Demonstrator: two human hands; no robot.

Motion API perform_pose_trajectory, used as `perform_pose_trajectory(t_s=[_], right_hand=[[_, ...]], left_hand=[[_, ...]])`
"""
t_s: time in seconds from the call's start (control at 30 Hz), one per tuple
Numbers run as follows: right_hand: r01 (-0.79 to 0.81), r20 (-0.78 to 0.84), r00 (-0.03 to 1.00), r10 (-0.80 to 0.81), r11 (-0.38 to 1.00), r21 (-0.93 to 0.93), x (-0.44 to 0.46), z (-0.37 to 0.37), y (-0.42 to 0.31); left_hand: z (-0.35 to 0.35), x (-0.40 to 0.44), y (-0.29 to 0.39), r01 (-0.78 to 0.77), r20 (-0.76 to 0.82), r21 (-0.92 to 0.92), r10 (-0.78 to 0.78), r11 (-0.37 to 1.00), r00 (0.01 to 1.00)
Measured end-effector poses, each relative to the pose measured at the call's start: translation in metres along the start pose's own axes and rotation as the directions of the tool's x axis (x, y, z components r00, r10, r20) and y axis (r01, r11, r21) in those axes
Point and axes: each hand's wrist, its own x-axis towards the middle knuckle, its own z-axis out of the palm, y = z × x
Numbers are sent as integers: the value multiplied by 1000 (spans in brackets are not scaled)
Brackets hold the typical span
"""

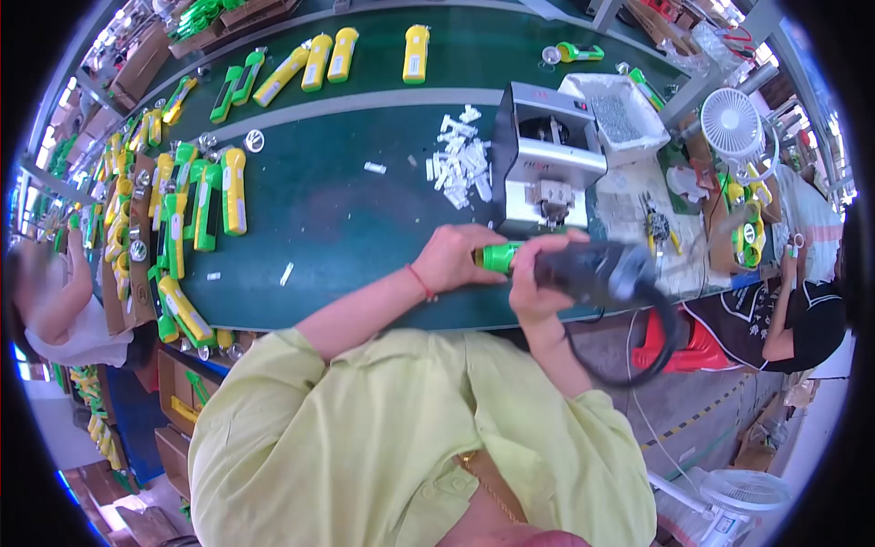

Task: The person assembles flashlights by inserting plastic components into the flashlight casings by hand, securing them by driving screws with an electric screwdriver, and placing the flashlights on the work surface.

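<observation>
My left hand [448, 260] is closed around a green flashlight part [498, 257] at the front edge of the green table. My right hand [535, 278] is closed on a dark power tool [592, 272], blurred, with a black cable looping down from it. The tool's working end is hidden by my fingers, close to the green part. Just behind my hands stands a black and silver machine [547, 159]. To its left is a pile of small white plastic pieces [458, 162].
Green and yellow flashlights [234, 193] lie at the left, more at the back. A white tray [652, 143] of small parts, pliers [653, 228] and a small fan [732, 125] are at the right. Co-workers sit at both sides; a red stool [697, 342] stands lower right.
</observation>
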Motion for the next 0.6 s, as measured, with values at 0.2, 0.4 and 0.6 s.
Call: perform_pose_trajectory(t_s=[0.2,0.4,0.6], right_hand=[[-206,-133,931,339,791,576,-4,10,-8],[-98,-264,942,209,921,378,-1,22,-6],[-236,-143,886,441,694,680,31,-4,-36]], left_hand=[[-5,9,2,55,56,39,-57,998,997],[-1,7,7,31,131,185,-56,982,990],[-39,-22,15,28,221,338,-108,941,969]])
